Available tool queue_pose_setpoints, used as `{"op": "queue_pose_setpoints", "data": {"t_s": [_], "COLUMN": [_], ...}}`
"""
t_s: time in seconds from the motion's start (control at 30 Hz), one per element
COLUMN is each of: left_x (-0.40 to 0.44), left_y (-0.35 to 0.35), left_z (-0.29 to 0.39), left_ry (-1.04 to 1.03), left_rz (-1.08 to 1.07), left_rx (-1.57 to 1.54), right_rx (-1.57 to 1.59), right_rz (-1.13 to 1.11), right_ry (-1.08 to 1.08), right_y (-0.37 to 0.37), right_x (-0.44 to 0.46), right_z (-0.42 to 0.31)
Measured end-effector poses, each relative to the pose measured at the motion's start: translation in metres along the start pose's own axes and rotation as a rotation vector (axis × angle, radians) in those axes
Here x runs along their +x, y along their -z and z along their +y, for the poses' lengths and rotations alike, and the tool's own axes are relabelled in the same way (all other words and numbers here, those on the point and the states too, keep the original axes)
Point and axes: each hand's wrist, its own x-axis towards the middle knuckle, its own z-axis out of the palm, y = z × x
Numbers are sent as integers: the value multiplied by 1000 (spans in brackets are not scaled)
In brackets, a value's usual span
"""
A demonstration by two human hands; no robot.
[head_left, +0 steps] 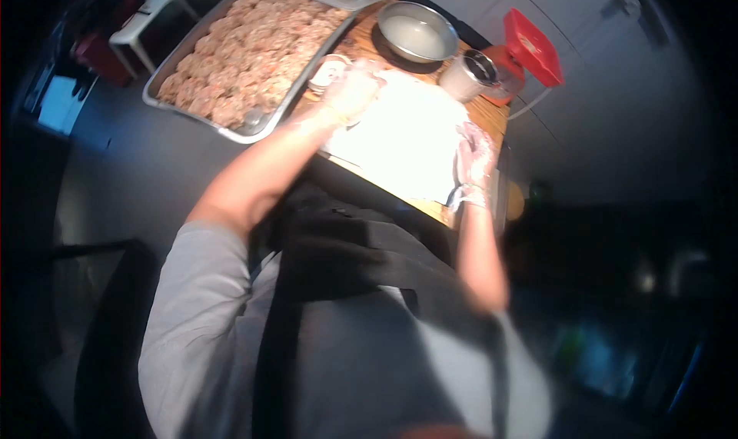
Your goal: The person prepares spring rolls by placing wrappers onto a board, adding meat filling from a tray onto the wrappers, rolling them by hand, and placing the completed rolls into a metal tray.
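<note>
A bright white, sheet-like surface (415, 135) lies in front of me on the wooden board, its details lost in glare. My left hand (355, 89), in a clear glove, is at its upper left side with the fingers drawn together; whatever is in them is washed out. At the right edge of the sheet, my right hand (475, 154) has its gloved fingers curled in against it. A small round white container (329, 71) is just beside my left hand. The large metal tray (247, 138) on the left holds lumps of raw minced meat mixture (250, 51).
Behind the sheet are a metal bowl (417, 31) of pale liquid and a metal cup (460, 81). A red plastic container (532, 48) stands at the back right by the tiled wall (592, 70). A white stool (150, 16) is at the far left.
</note>
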Motion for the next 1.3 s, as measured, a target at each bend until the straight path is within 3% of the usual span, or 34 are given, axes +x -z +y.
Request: {"op": "queue_pose_setpoints", "data": {"t_s": [0.07,0.17,0.27,0.3,0.37,0.4,0.43,0.47,0.5,0.6,0.7,0.8,1.0,1.3], "left_x": [1,-16,-32,-35,-41,-63,-75,-73,-81,-86,-91,-84,-68,-66], "left_y": [9,-25,36,45,133,146,144,185,192,197,180,173,161,179], "left_z": [7,-9,14,-9,-8,-14,-49,-32,-43,-48,-70,-67,-41,-43], "left_ry": [-13,-173,4,-176,-74,38,-46,264,246,513,475,489,671,716], "left_rz": [-242,202,233,246,-114,111,215,-234,-269,-692,-649,-747,-822,-869], "left_rx": [139,393,56,135,108,10,121,272,360,437,466,521,631,354], "right_rx": [-285,-436,-486,-451,-349,-283,-218,-207,-197,-180,-198,-229,-234,-243], "right_rz": [-9,24,60,105,171,195,219,206,193,176,182,176,118,138], "right_ry": [200,270,332,314,238,180,122,97,72,98,142,96,26,75], "right_y": [5,8,18,20,25,27,29,31,33,33,31,32,36,35], "right_x": [3,-1,-8,-13,-21,-24,-27,-29,-30,-30,-32,-33,-34,-35], "right_z": [0,-7,4,7,16,20,24,27,31,45,49,47,29,42]}}
